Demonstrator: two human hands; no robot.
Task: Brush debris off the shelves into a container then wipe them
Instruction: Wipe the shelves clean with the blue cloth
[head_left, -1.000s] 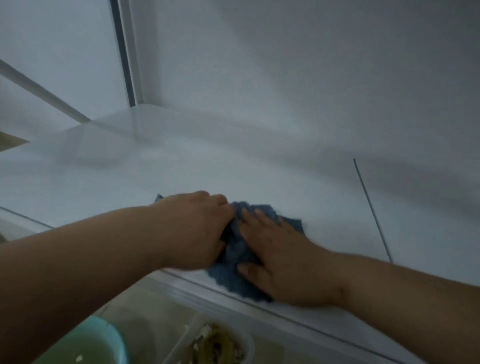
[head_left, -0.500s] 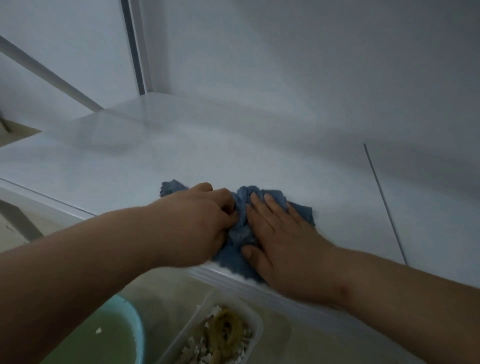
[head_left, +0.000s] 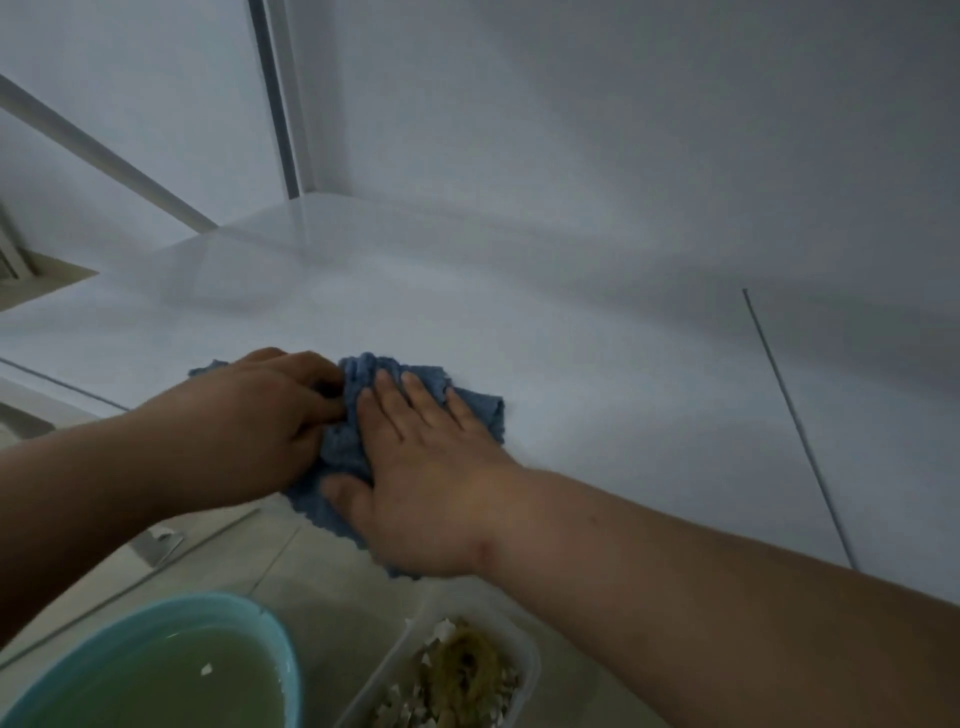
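Note:
A crumpled blue cloth (head_left: 483, 410) lies on the white shelf (head_left: 597, 395) near its front edge. My left hand (head_left: 254, 415) grips the cloth's left part with curled fingers. My right hand (head_left: 426, 467) presses flat on the cloth's right part, fingers straight and pointing away from me. Much of the cloth is hidden under both hands. Below the shelf, a clear rectangular container (head_left: 527, 652) holds brownish and white debris.
A light blue basin (head_left: 280, 639) of murky greenish water stands on the tiled floor at lower left, beside the container. White walls close the shelf at back and right. A thin dark line (head_left: 795, 426) runs across the shelf at right.
Both hands and the cloth have stayed near the shelf's front edge, shifting slightly. My view has dropped, so the basin and the debris container show more fully.

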